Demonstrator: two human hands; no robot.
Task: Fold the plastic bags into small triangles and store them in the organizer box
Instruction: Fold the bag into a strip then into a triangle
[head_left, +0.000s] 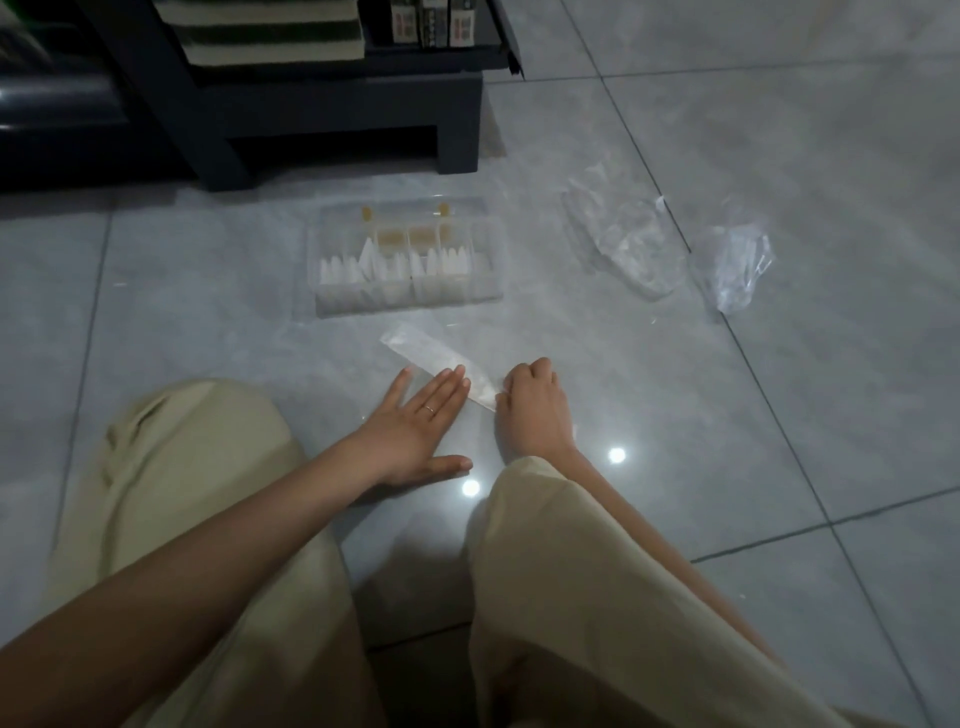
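Glossy grey tiled floor (779, 130), dimly lit.
A dark low shelf unit (332, 104) is seen at eleven o'clock; two light spots (616, 455) are reflected toward six o'clock.

Both arms reached forward. The left hand (415, 423) lay flat, fingers straight and spread; the right hand (530, 402) pinched the bag strip (431, 353) with curled fingers.

I'm seeing the floor tiles (779, 467) shining glossy and smooth, throwing back two light spots. The organizer box (405, 306) is showing clear hard plastic, the folded strip (431, 353) and loose bags (628, 244) thin crinkly film, the trousers (571, 597) matt beige cloth.
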